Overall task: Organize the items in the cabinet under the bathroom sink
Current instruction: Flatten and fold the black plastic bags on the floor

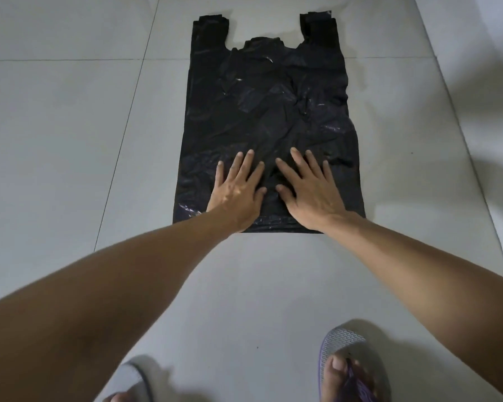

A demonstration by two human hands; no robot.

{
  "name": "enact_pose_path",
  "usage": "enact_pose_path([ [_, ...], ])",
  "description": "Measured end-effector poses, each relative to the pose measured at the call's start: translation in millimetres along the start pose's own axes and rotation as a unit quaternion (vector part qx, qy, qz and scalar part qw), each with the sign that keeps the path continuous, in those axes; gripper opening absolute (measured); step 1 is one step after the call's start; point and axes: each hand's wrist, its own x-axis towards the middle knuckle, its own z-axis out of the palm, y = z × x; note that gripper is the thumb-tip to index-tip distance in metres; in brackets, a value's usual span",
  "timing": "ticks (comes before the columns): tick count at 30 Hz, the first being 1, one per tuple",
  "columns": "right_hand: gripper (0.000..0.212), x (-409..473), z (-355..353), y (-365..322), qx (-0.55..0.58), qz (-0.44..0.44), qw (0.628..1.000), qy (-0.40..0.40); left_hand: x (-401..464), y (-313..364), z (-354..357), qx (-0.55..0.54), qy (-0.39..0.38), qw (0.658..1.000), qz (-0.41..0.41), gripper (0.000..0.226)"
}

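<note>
Head view: grey tiled floor (70, 140). Black bag (267, 111) flat on floor, handles away, bottom edge near. Left hand (238, 190) and right hand (308, 190) side by side, palms down on bag's lower part, grip spread, fingers straight. Flip-flop (343, 340) at lower right.

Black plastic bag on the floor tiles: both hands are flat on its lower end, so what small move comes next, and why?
Probably slide both palms up toward the handles. The black plastic carrier bag lies spread but creased above the left hand and right hand, which press only its bottom part.
</note>
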Motion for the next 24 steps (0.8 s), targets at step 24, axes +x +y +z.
enact_pose_path([
  [24, 0.07, -18, 7, 51, -0.068, 0.161, 0.985, -0.006, -11, -81, 7, 0.065, 0.007, 0.988, -0.137, 0.065],
])
